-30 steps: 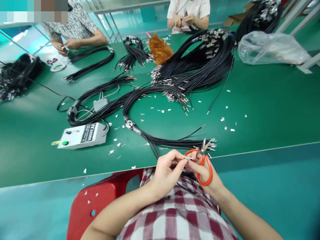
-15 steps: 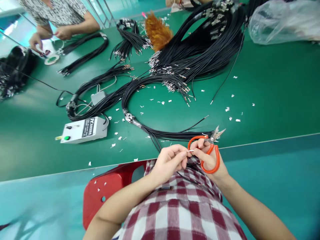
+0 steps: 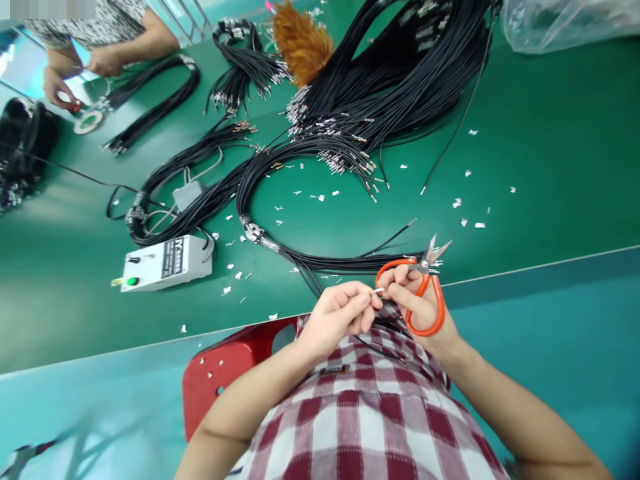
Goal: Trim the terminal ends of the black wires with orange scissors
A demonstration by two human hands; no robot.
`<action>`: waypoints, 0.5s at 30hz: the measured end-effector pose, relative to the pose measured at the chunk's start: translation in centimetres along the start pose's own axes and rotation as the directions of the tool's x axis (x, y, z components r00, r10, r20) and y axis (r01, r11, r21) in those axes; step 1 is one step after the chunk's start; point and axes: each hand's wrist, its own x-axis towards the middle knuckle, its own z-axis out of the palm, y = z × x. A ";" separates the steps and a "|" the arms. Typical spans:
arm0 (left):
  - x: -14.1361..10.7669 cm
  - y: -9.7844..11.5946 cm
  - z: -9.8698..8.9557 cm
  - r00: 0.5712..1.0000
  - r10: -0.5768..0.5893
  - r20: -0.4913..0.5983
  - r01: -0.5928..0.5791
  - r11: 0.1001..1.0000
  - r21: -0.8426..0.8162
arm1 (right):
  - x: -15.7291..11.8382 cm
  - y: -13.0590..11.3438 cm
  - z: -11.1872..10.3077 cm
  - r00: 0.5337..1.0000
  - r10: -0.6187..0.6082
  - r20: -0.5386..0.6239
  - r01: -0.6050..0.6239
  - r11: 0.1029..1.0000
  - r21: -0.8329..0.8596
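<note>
My left hand (image 3: 345,310) pinches a thin black cable (image 3: 373,347) near its end, where a short white tip (image 3: 377,291) sticks out past the fingertips. Orange-handled scissors (image 3: 434,313) hang on my right hand (image 3: 423,303), their blades parted and pointing away from me. The right thumb and forefinger are close to the white tip; whether they touch it I cannot tell. Just beyond my hands, a bundle of black cables (image 3: 340,261) lies along the table edge, bound with clear wrap. The held cable trails down over the checked apron.
On the green table (image 3: 550,167) lie a large heap of black cables (image 3: 400,93), a brown feather duster (image 3: 303,47), a grey-white control box (image 3: 167,263) and white scraps. A plastic bag (image 3: 565,23) sits far right. Across the table, a co-worker's hands (image 3: 103,63) work near a tape roll (image 3: 89,121). A red stool (image 3: 220,380) stands below.
My fingertips have drawn slightly apart, and the white tip now points free of the right fingers. The scissors remain on my right hand. The whole view has shifted slightly.
</note>
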 end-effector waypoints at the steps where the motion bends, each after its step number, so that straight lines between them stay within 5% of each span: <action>1: 0.0 -0.1 0.1 1.000 0.004 0.003 -0.004 1.000 0.001 | 0.1 -0.1 -0.1 1.000 -0.004 0.008 0.004 1.000 -0.014; 7: 0.2 -0.6 0.2 0.991 0.070 -0.111 -0.079 0.994 -0.081 | 0.3 0.2 -0.1 1.000 -0.008 -0.025 0.006 0.997 -0.082; 15: 0.4 -1.3 -0.4 0.992 0.103 -0.077 -0.107 0.993 -0.050 | 0.1 -0.4 0.8 0.989 -0.122 -0.079 0.094 0.951 -0.294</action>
